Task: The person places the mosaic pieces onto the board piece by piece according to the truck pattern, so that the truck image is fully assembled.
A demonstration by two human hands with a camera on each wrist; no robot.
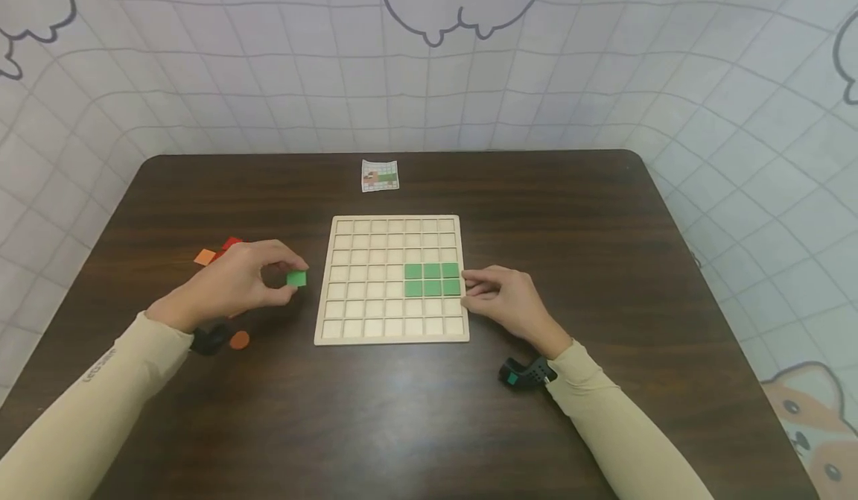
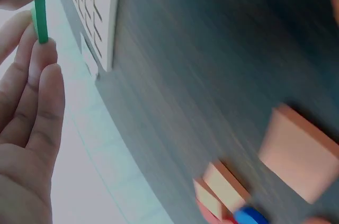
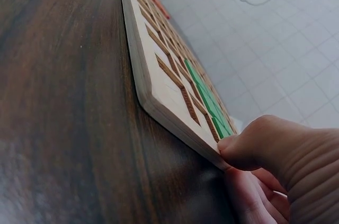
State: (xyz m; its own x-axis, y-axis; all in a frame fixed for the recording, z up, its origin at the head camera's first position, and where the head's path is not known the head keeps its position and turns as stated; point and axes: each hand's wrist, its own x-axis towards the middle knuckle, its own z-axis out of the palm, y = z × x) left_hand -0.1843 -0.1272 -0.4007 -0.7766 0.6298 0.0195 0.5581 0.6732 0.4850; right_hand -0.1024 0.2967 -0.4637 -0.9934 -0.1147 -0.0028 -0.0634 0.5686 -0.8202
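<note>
A small green square tile (image 1: pixel 296 279) is pinched between thumb and fingers of my left hand (image 1: pixel 234 280), left of the pale wooden grid board (image 1: pixel 391 340). In the left wrist view the tile (image 2: pixel 40 20) stands edge-on between thumb and fingertips. My right hand (image 1: pixel 509 302) rests against the board's right edge, thumb and index fingertip apart along it. The right wrist view puts the thumb (image 3: pixel 238 150) right on the rim (image 3: pixel 175 126). Green tiles (image 1: pixel 432 279) fill two rows of three cells along the board's right side.
Behind the board lies a small card (image 1: pixel 380 176) with a gridded coloured picture. Left of it are red pieces (image 1: pixel 232 242), an orange tile (image 1: pixel 205 257) and a round orange piece (image 1: pixel 239 340), partly hidden by my left hand. A blue piece (image 2: pixel 251 215) shows there too.
</note>
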